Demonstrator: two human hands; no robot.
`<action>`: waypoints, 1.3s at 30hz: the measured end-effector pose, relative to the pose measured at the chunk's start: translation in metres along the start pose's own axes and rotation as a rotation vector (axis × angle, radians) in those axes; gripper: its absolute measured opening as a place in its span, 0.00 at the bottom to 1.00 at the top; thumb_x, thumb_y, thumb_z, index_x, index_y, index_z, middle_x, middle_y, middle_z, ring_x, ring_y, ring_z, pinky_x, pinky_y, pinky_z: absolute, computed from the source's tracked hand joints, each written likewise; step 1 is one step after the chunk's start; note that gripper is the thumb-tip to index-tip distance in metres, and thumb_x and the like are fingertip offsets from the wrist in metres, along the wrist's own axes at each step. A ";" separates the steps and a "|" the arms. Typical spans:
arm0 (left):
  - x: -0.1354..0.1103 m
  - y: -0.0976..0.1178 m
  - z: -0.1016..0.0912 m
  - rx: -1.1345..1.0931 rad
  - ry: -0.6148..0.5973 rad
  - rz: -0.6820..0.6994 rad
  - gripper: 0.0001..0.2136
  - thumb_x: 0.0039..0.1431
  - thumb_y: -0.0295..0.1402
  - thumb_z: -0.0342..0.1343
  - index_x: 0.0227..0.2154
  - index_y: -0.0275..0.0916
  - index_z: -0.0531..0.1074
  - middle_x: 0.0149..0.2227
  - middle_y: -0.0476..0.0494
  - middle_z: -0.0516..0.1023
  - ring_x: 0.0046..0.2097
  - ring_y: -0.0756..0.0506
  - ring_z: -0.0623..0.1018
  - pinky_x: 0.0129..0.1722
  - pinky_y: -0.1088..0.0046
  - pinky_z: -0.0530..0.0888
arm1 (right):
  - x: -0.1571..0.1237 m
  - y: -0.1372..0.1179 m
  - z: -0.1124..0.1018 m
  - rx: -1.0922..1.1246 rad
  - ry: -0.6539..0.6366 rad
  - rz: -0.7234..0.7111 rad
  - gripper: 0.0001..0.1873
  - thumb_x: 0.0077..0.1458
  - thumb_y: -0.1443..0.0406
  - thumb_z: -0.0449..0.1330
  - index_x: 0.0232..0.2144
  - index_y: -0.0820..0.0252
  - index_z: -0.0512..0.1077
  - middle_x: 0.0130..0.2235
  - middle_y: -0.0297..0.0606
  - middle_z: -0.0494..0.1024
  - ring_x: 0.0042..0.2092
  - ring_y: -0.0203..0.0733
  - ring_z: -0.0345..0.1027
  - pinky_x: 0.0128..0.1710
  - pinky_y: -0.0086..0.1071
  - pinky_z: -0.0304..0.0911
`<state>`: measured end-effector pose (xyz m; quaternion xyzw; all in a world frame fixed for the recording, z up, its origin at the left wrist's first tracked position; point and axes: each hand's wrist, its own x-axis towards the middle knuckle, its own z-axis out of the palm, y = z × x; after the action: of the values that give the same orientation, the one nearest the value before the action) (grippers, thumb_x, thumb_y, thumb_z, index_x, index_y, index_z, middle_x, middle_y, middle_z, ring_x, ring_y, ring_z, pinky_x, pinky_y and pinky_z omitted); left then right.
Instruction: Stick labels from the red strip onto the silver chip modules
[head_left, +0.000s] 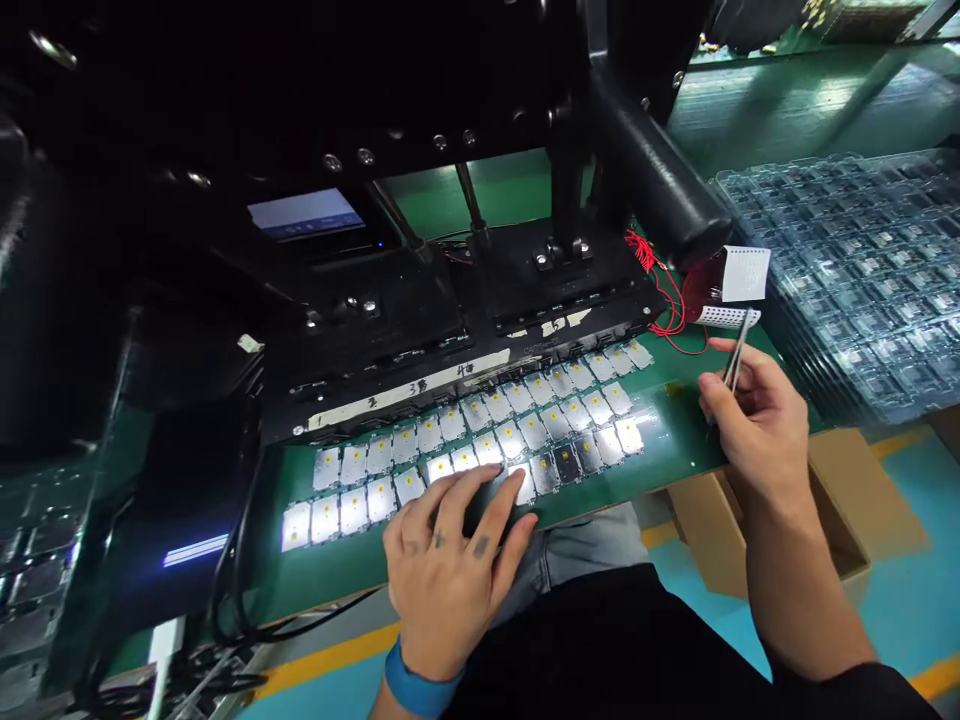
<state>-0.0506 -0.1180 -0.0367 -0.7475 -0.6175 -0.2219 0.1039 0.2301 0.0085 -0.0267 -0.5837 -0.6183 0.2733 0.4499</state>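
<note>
Rows of small silver modules with yellow spots [480,440] lie on a green work mat [660,440], right against the front of a black fixture. My left hand [450,565], with a blue wristband [420,683], is cupped over the front rows, its fingers touching the modules. A dark shape sits under the palm, and I cannot tell whether it is held. My right hand [750,425] pinches slim metal tweezers [736,352] with their tips hidden behind the fingers. Just beyond the tweezers is a white perforated paper strip [742,275].
The black fixture [420,370] has taped, handwritten labels and a thick black arm [652,165] above it. Red wires [664,295] loop beside it. Stacked clear trays [862,270] stand at right, above a cardboard box [780,520]. A small screen [304,213] glows behind.
</note>
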 end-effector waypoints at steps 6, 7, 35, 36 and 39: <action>0.000 -0.002 -0.002 0.022 -0.041 0.007 0.13 0.65 0.36 0.59 0.52 0.47 0.74 0.48 0.42 0.78 0.52 0.37 0.72 0.50 0.57 0.65 | 0.001 0.002 0.006 -0.194 0.021 -0.102 0.25 0.60 0.62 0.61 0.59 0.52 0.68 0.29 0.29 0.69 0.25 0.32 0.59 0.26 0.30 0.60; 0.000 -0.002 -0.002 0.024 -0.043 0.007 0.13 0.65 0.36 0.59 0.51 0.47 0.75 0.49 0.41 0.78 0.52 0.36 0.72 0.50 0.57 0.65 | 0.002 0.002 0.007 -0.220 0.020 -0.116 0.24 0.61 0.63 0.60 0.59 0.53 0.68 0.31 0.30 0.70 0.26 0.33 0.62 0.28 0.31 0.62; 0.002 -0.001 -0.004 -0.071 -0.037 0.077 0.15 0.63 0.35 0.60 0.52 0.45 0.75 0.48 0.42 0.81 0.51 0.38 0.73 0.50 0.58 0.64 | -0.015 -0.012 -0.006 -0.415 -0.475 -0.879 0.18 0.60 0.73 0.59 0.53 0.61 0.72 0.54 0.46 0.76 0.57 0.53 0.65 0.53 0.52 0.71; 0.002 -0.001 -0.004 -0.070 -0.042 0.080 0.15 0.63 0.35 0.60 0.53 0.45 0.75 0.48 0.43 0.81 0.51 0.38 0.73 0.50 0.59 0.64 | -0.015 -0.010 -0.006 -0.408 -0.490 -0.876 0.18 0.60 0.73 0.59 0.52 0.61 0.72 0.54 0.47 0.76 0.58 0.54 0.65 0.54 0.52 0.71; 0.001 -0.001 -0.003 -0.074 -0.049 0.074 0.15 0.64 0.36 0.59 0.53 0.45 0.75 0.48 0.43 0.81 0.51 0.38 0.73 0.49 0.59 0.64 | -0.017 -0.001 -0.005 -0.383 -0.517 -0.848 0.17 0.60 0.73 0.60 0.52 0.62 0.73 0.53 0.45 0.77 0.59 0.53 0.65 0.54 0.52 0.71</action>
<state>-0.0518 -0.1185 -0.0335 -0.7782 -0.5832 -0.2223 0.0692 0.2323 -0.0088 -0.0273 -0.2677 -0.9295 0.0847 0.2393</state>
